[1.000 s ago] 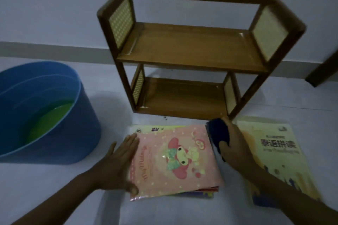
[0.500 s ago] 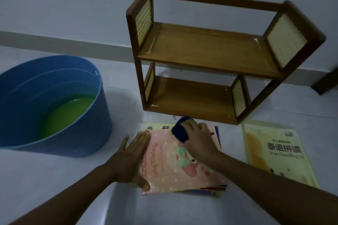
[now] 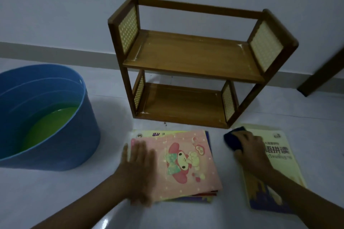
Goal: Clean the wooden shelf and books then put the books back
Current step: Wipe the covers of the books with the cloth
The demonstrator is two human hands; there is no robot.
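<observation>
A two-tier wooden shelf [image 3: 193, 57] with woven side panels stands on the floor against the wall, both boards bare. In front of it lies a stack of books with a pink cartoon book [image 3: 188, 163] on top. My left hand [image 3: 138, 169] lies flat with fingers spread on the pink book's left edge. A yellow book [image 3: 281, 163] lies to the right of the stack. My right hand [image 3: 250, 150] grips a dark blue sponge [image 3: 232, 140] at the yellow book's upper left corner.
A large blue tub [image 3: 80, 141] holding green liquid stands on the white floor at the left. A dark wooden furniture leg [image 3: 322, 74] slants in at the right edge. The wall runs close behind the shelf.
My right hand has carried the sponge off the pink book, rightward onto the yellow book. My left hand has slid further onto the pink cover.
</observation>
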